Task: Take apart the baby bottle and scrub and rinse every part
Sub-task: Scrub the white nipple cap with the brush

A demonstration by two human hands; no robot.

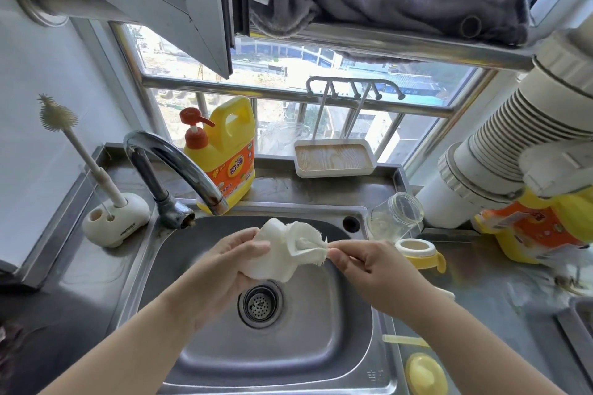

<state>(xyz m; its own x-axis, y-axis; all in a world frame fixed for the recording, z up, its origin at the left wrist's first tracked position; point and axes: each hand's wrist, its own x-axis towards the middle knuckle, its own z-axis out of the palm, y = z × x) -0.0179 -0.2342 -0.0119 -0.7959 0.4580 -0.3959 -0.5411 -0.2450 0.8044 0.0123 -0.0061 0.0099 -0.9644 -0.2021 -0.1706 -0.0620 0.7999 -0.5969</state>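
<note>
I'm seeing both hands over the sink (pixel 324 314), above the drain (pixel 260 304). The left hand (pixel 224 261) is gripping a white bottle cap (pixel 276 252), fingers curled round it. The right hand (pixel 369 269) is pinching the handle end of a white brush (pixel 313 242), bristles pushing into the cap's open side. Brush and cap are touching; motion blur is smearing the bristles.

The clear bottle body (pixel 396 216) is lying tilted on the bench (pixel 481 269) at the sink's right rear corner. Just in front of it the yellow collar ring (pixel 417 252) is sitting mouth up. A yellow round part (pixel 425 375) is lying near the front right edge, with a pale straw-like piece (pixel 406 340) just behind it; I can't tell what either is exactly.

The tap (pixel 179 170) is hanging over the basin, no water showing. The yellow soap jug (pixel 224 151) is standing behind it. 1 long brush (pixel 83 154) is standing upright in a white holder (pixel 115 221) at left.
</note>
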